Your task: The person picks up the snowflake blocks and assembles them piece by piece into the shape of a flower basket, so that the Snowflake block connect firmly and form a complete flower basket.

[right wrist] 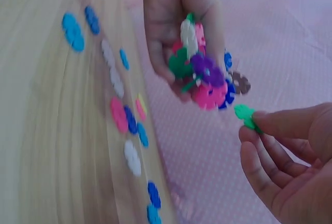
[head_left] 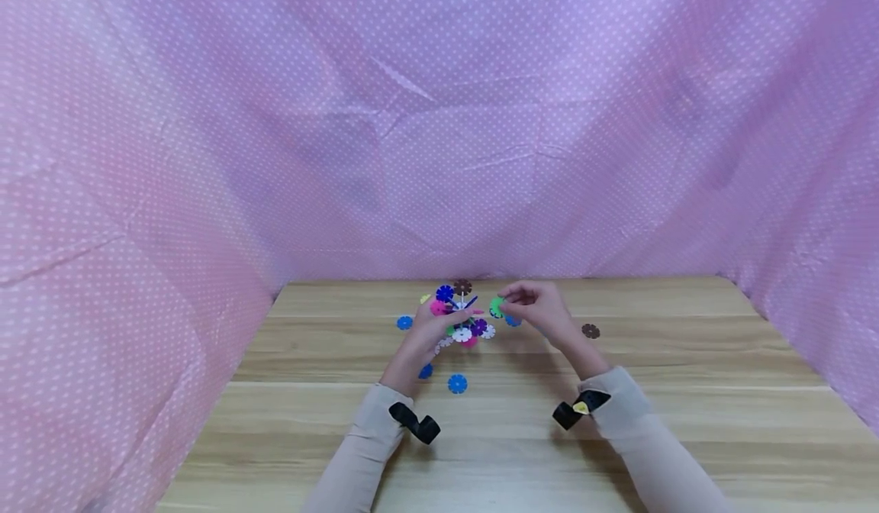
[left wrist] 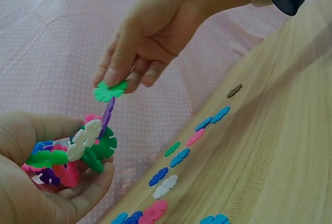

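My left hand (head_left: 429, 328) holds a cluster of joined plastic flower discs (left wrist: 85, 140) in white, green, pink, purple, blue and brown. Its fingers curl under and around the pieces, hiding part of them. A light green flower disc (left wrist: 110, 92) is pinched between the thumb and fingers of my right hand (head_left: 544, 313). In the right wrist view a small gap parts this disc from the cluster. The purple disc (right wrist: 207, 70) stands out from the cluster on the side facing my right hand.
Loose discs lie on the wooden table (head_left: 687, 391): a brown one (head_left: 590, 331) to the right, a blue one (head_left: 457, 383) nearer the front, another blue one (head_left: 404, 322) at the left, and several below the hands. A pink dotted cloth (head_left: 439, 154) hangs behind and at both sides.
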Demonstrator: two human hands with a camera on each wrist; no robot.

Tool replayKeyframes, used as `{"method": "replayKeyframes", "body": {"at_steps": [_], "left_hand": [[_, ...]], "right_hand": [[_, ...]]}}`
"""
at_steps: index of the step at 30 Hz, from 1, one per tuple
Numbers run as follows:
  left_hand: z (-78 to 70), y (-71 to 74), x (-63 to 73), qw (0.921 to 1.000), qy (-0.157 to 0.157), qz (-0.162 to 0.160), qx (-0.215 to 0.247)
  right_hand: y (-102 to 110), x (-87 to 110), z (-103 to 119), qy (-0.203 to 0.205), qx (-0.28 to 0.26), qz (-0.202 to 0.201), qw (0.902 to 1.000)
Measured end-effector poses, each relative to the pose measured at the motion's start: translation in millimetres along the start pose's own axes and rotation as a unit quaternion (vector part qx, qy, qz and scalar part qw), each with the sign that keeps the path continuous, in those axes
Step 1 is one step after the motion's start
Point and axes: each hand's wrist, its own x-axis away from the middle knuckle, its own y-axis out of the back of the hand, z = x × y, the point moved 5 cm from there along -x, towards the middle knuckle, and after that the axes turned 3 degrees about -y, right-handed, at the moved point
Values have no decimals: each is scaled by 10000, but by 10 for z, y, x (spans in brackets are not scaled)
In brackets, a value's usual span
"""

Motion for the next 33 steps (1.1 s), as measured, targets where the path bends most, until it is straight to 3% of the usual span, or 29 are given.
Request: {"method": "replayKeyframes", "body": {"at_steps": [6, 17, 33], "left_hand": [[3, -11, -11, 9999, -105, 2, -110], [16, 2, -26, 9997, -170, -84, -167], [39, 16, -63, 9989, 32, -189, -424]], "right_hand": [[-105, -14, 30, -57, -379, -302, 9988], [-214, 12, -9, -349, -514, -284, 9977], [-273, 17, -7, -157, -570, -414, 9974]]}}
